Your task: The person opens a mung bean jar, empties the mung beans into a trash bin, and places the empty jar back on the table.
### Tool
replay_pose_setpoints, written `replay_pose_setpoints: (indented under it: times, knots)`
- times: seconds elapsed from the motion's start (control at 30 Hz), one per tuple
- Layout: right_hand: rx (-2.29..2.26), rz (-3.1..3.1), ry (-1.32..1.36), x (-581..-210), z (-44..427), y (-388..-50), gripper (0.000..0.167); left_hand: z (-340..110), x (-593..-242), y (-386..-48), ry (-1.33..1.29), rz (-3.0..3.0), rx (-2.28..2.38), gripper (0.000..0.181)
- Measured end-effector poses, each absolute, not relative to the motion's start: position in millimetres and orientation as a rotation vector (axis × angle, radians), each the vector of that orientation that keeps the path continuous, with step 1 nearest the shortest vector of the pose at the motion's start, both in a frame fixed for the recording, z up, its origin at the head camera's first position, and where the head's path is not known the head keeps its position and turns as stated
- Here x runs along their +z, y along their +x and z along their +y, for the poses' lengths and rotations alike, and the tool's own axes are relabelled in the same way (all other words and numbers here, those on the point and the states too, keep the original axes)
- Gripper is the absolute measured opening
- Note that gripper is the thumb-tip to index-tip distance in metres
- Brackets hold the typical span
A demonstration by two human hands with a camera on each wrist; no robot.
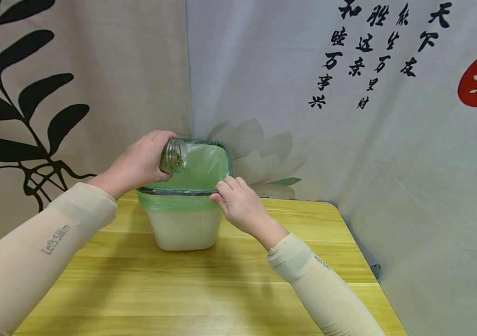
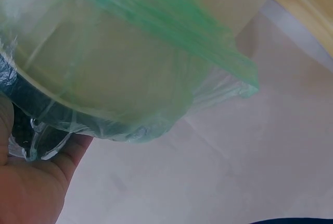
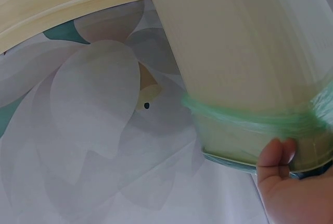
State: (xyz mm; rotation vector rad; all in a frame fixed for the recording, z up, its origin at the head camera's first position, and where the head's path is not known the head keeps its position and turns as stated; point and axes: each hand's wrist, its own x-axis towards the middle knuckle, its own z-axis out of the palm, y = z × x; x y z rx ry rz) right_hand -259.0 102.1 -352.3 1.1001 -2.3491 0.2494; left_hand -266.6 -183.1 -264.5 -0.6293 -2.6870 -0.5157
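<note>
A whitish trash bin (image 1: 185, 228) stands on the table, lined with a thin green plastic bag (image 1: 206, 163) folded over its dark rim. My left hand (image 1: 143, 157) grips a small glass jar (image 1: 174, 156), tilted on its side over the left part of the bin's opening. Small green bits lie inside the jar; their kind is unclear. My right hand (image 1: 242, 205) pinches the near right corner of the rim, thumb outside, as the right wrist view shows with the hand (image 3: 291, 193). In the left wrist view, the bag and rim partly cover the jar (image 2: 44, 139).
The yellow wooden table (image 1: 171, 294) extends in front of the bin, its right edge running down toward me. Close behind hangs a cloth backdrop (image 1: 263, 79) with black characters, a pale lotus and dark leaves on the left.
</note>
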Motion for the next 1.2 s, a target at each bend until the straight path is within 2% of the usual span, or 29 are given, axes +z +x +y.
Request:
replay_pose_setpoints:
  times: [0.17, 1.2]
  knots:
    - [0.244, -2.341, 1.102, -352.8, 101.7, -258.9, 0.057, -182.8, -264.0, -266.5, -0.630, -2.691, -0.513, 0.089]
    - [0.237, -2.333, 1.103, -353.1, 99.6, -256.9, 0.060, -187.4, -264.5, -267.6, -0.689, -2.655, -0.397, 0.081]
